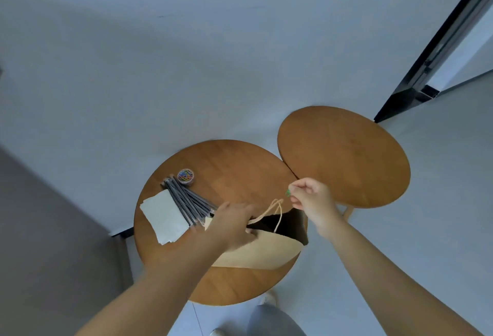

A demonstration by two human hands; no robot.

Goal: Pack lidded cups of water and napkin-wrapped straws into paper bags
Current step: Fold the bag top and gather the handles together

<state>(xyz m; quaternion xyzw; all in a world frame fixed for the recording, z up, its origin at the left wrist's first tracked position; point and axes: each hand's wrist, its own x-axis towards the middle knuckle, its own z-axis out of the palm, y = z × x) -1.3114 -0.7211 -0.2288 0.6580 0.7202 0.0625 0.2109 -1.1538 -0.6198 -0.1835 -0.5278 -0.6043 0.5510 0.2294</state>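
Observation:
A tan paper bag (261,254) stands open on the near round wooden table (234,165), its twine handles (274,209) sticking up over the dark opening. My left hand (234,225) grips the bag's near-left rim. Above the bag's right side, my right hand (310,198) pinches a small green paper clip (287,193). A bundle of grey wrapped straws (186,201) lies on the table's left part, partly over a stack of white napkins (166,218). No cup is in view.
A small round tub of coloured paper clips (186,176) sits behind the straws. A second round wooden table (344,157) stands to the right, slightly higher. A dark door frame (437,50) runs at the far right. My knee (274,321) shows below.

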